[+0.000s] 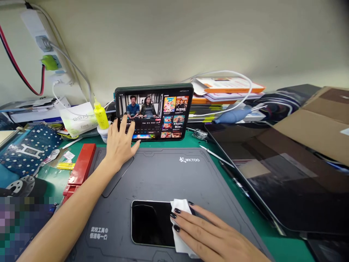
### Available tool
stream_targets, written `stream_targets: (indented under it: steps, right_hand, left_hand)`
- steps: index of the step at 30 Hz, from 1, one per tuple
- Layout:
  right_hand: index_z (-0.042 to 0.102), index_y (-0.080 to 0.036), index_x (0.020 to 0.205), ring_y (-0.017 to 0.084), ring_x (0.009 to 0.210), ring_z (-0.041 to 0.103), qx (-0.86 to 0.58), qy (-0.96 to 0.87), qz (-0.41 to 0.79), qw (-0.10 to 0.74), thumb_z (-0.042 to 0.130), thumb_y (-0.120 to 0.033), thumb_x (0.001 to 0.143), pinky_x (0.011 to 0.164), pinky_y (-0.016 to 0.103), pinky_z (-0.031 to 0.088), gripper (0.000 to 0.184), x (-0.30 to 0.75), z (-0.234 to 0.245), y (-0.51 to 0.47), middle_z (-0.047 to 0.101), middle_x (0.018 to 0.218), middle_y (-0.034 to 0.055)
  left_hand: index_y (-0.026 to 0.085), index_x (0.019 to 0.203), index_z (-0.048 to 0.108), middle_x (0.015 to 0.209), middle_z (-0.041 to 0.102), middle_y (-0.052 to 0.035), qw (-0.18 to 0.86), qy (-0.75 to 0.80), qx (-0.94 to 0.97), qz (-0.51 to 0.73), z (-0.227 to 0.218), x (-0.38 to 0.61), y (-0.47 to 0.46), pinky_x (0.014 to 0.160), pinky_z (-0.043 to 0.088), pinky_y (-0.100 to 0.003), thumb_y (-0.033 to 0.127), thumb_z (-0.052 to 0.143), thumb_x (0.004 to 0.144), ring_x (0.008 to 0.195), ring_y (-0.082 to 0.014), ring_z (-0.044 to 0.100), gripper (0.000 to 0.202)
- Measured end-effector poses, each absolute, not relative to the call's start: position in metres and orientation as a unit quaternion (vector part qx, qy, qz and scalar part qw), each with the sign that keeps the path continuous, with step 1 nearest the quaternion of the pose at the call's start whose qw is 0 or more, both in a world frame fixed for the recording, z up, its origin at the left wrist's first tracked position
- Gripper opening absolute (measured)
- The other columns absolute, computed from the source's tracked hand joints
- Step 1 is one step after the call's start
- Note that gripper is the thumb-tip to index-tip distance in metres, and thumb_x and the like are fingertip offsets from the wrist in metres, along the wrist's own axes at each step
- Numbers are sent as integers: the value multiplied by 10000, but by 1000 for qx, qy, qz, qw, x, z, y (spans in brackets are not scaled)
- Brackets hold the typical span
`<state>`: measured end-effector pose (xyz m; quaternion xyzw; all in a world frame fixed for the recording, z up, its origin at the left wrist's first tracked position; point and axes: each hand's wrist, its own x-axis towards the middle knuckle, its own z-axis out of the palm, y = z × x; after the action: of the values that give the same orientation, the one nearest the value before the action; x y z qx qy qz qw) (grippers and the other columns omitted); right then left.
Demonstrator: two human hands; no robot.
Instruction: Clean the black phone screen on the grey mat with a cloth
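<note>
Left hand (pixel 121 143) is reaching splayed at tablet (pixel 155 112) | right hand (pixel 212 234) is pressing wipe (pixel 181 243) onto phone (pixel 151 222) (grip: can't tell)

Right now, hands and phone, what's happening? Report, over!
Left hand at lower left of tablet, touch unclear. Right hand on white wipe. Phone screen-up, dark, on gray mat. White wipe and right hand cover phone's right end.

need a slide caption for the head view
Right hand on a white wipe over a dark-screened phone, left hand at a lit tablet.
</note>
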<state>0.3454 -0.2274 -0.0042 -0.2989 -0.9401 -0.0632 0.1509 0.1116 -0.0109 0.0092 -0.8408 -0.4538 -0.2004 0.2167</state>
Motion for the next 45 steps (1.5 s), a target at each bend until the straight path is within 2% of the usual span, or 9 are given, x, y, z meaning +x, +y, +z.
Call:
stream_targets:
  steps: [8, 12, 17, 25, 28, 31, 36, 39, 45]
  right_hand:
    - [717, -147, 1101, 202, 1162, 629, -318, -921, -36, 221, 563, -367, 985, 1184, 414, 290, 292, 336, -6, -224, 711, 1153, 77]
    - [713, -140, 1095, 212, 1179, 618, -322, -920, -29, 220, 499, -366, 1015, 1197, 448, 227, 322, 335, -14, -228, 706, 1166, 81]
    - [717, -122, 1051, 221, 1170, 622, -353, -894, -20, 276, 372, -337, 1055, 1204, 487, 163, 407, 330, -30, -232, 715, 1139, 97]
    - [707, -125, 1118, 247, 1165, 626, -312, -924, -7, 220, 529, -358, 991, 1124, 481, 397, 320, 340, -18, -226, 684, 1201, 102]
    - [703, -119, 1136, 250, 1160, 629, -315, -924, 1, 217, 541, -326, 969, 1096, 476, 445, 311, 340, -14, -226, 684, 1201, 103]
    - [685, -118, 1181, 248, 1166, 624, -339, -916, 24, 213, 518, -309, 973, 1103, 484, 437, 328, 337, -11, -231, 674, 1227, 92]
    - [697, -135, 1171, 253, 1140, 634, -405, -875, 28, 264, 469, -346, 1007, 1110, 491, 420, 351, 334, -15, -239, 674, 1233, 97]
    - [719, -135, 1131, 272, 1116, 642, -441, -848, 6, 294, 508, -357, 991, 1090, 501, 431, 336, 334, -17, -241, 686, 1205, 114]
    - [649, -88, 1254, 285, 1205, 586, -366, -908, 59, 195, 546, -394, 957, 1113, 512, 398, 439, 329, -8, -240, 637, 1284, 144]
  left_hand:
    - [162, 1346, 516, 1493, 445, -140, 231, -307, -914, -128, 19, 154, -25, 1065, 329, -462, 339, 539, 936, 1336, -312, 407, 447]
    - [135, 1371, 491, 1509, 406, -184, 222, -287, -928, -84, 15, 181, -27, 1076, 303, -455, 444, 590, 896, 1362, -321, 373, 575]
    - [135, 1396, 466, 1534, 332, -237, 195, -330, -921, -71, 16, 190, -21, 1086, 263, -486, 576, 649, 811, 1387, -367, 322, 755]
    - [131, 1398, 471, 1522, 350, -232, 176, -340, -920, -86, 19, 188, -16, 1094, 238, -494, 615, 689, 764, 1367, -383, 338, 828]
    - [152, 1365, 498, 1528, 366, -190, 189, -305, -927, -104, 21, 179, -24, 1058, 282, -474, 501, 684, 817, 1355, -354, 361, 676]
    - [155, 1265, 570, 1433, 487, -174, 173, -331, -918, -136, 29, 158, -41, 1006, 324, -479, 394, 661, 849, 1299, -350, 420, 489]
    - [161, 1134, 603, 1207, 621, -126, 32, -375, -912, -163, 50, 111, -92, 927, 392, -456, 399, 636, 860, 1112, -297, 546, 364]
    - [154, 1211, 572, 1235, 602, -133, -41, -353, -931, -84, 56, 90, -131, 972, 395, -480, 488, 719, 782, 1146, -315, 531, 563]
    - [158, 1270, 547, 1295, 578, -151, -94, -372, -923, 16, 42, 73, -169, 931, 471, -481, 464, 809, 656, 1136, -343, 558, 735]
